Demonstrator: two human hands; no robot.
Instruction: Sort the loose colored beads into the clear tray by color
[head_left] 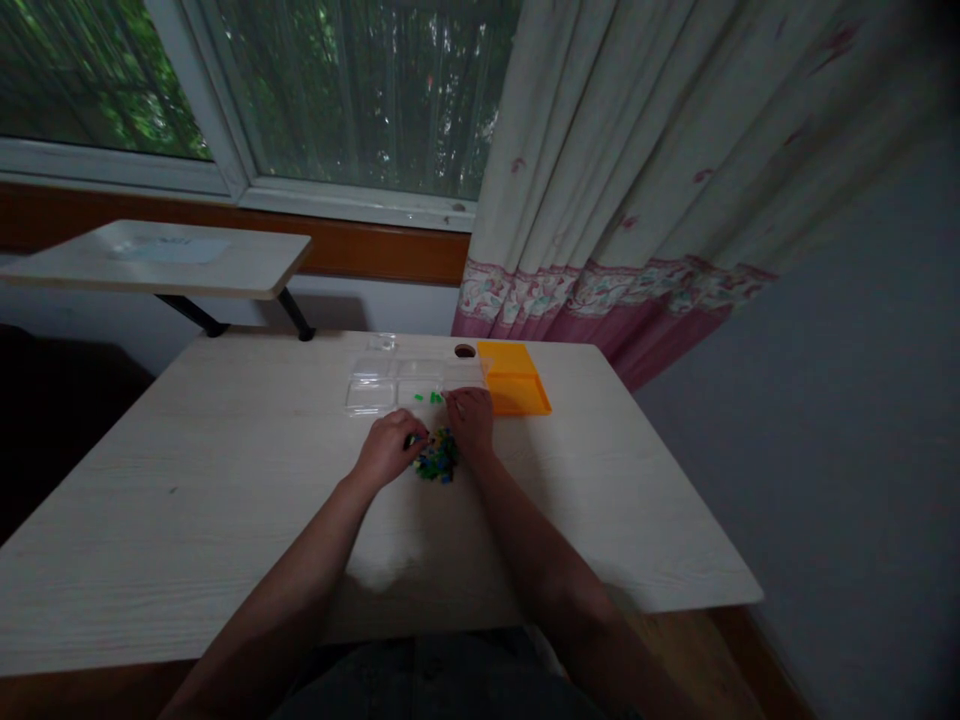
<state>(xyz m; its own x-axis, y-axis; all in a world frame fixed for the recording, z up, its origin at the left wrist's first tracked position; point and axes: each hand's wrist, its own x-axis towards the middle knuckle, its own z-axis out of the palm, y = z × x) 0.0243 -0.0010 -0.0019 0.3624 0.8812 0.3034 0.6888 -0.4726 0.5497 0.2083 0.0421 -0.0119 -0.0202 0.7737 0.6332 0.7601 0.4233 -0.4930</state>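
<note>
A heap of small coloured pieces (pixel 437 462), mostly green and blue, lies on the table in front of me; they look like little building bricks. My left hand (pixel 390 447) is at the heap's left edge, its thumb and fingers closed together; what they hold is too small to name. Beyond the heap, my right hand (pixel 472 415) reaches over the near edge of a clear plastic compartment tray (pixel 373 393), fingers pinched. Whether a piece is between those fingertips cannot be made out. Beside them, a few bright green pieces (pixel 435 397) lie in a tray compartment.
Orange plastic trays (pixel 517 392) stand right of the clear one. Behind is a round hole (pixel 465 351) in the wooden table (pixel 247 480). A raised shelf (pixel 255 260) on black legs is at the back left. A curtain (pixel 600 200) hangs behind the right side.
</note>
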